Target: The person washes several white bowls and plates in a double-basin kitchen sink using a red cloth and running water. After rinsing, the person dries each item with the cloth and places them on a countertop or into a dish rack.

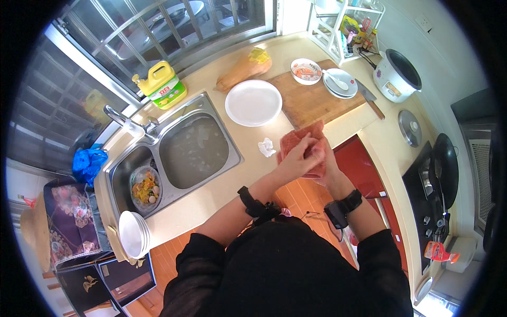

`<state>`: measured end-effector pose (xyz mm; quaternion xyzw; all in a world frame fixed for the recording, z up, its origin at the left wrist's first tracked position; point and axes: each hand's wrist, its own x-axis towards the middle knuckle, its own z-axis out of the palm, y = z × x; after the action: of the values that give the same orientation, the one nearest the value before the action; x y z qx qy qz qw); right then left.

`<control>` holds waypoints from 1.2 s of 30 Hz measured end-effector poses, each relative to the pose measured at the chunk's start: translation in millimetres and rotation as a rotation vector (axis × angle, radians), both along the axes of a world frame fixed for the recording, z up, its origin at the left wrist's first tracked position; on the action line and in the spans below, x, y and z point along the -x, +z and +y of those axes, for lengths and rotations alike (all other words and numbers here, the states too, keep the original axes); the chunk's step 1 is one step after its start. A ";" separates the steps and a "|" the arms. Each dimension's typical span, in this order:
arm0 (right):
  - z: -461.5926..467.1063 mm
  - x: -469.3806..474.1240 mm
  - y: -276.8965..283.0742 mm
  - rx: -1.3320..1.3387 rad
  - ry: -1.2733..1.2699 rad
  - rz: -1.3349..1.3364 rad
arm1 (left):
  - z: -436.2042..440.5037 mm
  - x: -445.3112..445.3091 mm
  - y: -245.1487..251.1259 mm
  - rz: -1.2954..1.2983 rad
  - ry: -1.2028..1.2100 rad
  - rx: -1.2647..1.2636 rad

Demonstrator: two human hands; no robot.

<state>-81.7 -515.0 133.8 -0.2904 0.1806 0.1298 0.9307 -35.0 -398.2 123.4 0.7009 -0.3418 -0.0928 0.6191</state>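
Observation:
A reddish cloth (295,138) is bunched between my two hands, just beyond the counter's front edge. My left hand (299,158) lies over its near face, fingers curled on it. My right hand (326,166) is behind and to the right of the cloth, with its fingers mostly hidden. A crumpled white tissue (267,147) lies on the counter to the left of the cloth. Beyond it rests a white oval plate (253,103). A wooden cutting board (309,99) carries a patterned bowl (306,71) and small stacked plates (336,90) with a white spoon (336,80).
Cloudy water fills the large sink basin (194,150); food scraps (145,188) sit in the small one. Stacked white bowls (132,233) stand at the counter's left edge. A cleaver (370,98) lies beside the board, near a rice cooker (396,77). A wok (445,170) is on the stove.

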 end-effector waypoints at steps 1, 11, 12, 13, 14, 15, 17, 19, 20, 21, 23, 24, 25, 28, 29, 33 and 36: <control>-2.3 0.8 -3.0 -0.063 -0.092 0.022 | 6.4 -4.9 -3.6 -0.049 -0.028 -0.089; -44.2 32.5 2.9 0.128 -0.051 -0.414 | 86.6 -144.9 -89.5 1.434 0.718 0.352; -41.8 37.2 2.5 -0.003 -0.117 -0.285 | 89.4 -153.8 -99.7 1.438 0.598 0.415; -40.1 41.3 2.7 -0.154 -0.162 -0.171 | 92.3 -161.1 -108.6 1.440 0.478 0.478; -37.9 44.0 2.8 -0.128 -0.189 -0.127 | 93.4 -166.7 -116.2 1.449 0.385 0.530; -36.4 46.9 3.8 -0.093 -0.190 -0.150 | 93.8 -171.2 -121.9 1.360 0.325 0.511; -33.1 49.3 6.0 -0.034 -0.197 -0.163 | 93.9 -176.4 -128.0 1.223 0.306 0.416; -31.2 47.4 8.9 -0.072 -0.256 -0.142 | 92.8 -176.7 -128.6 1.181 0.244 0.413; -30.5 45.2 10.5 -0.091 -0.281 -0.137 | 92.4 -174.9 -127.4 1.158 0.229 0.389; -30.2 42.4 12.1 -0.042 -0.284 -0.168 | 92.1 -171.2 -125.6 1.184 0.238 0.409; -30.0 32.7 15.7 0.041 -0.275 -0.250 | 92.1 -159.1 -120.5 1.216 0.244 0.441; -29.9 26.3 18.2 0.105 -0.288 -0.274 | 92.6 -152.3 -116.3 1.219 0.219 0.444; -28.5 20.2 20.6 0.189 -0.302 -0.309 | 93.5 -143.8 -111.5 1.226 0.194 0.444; -21.3 -6.2 30.1 0.780 -0.301 -0.164 | 93.7 -119.3 -86.6 1.122 0.103 0.433; -10.6 -18.0 30.0 1.013 -0.296 -0.147 | 92.2 -112.1 -74.3 1.069 0.079 0.418; 29.2 -62.1 29.8 2.205 -0.256 -0.821 | 72.3 -72.2 -24.4 0.878 0.151 0.263; 52.3 -69.0 21.5 2.262 -0.135 -0.629 | 58.8 -49.4 -1.0 0.741 0.104 0.260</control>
<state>-12.7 -462.7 155.2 -0.9605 -0.0295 -0.2313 0.1520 14.4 -339.4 122.4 0.5520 -0.0684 -0.2640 0.7880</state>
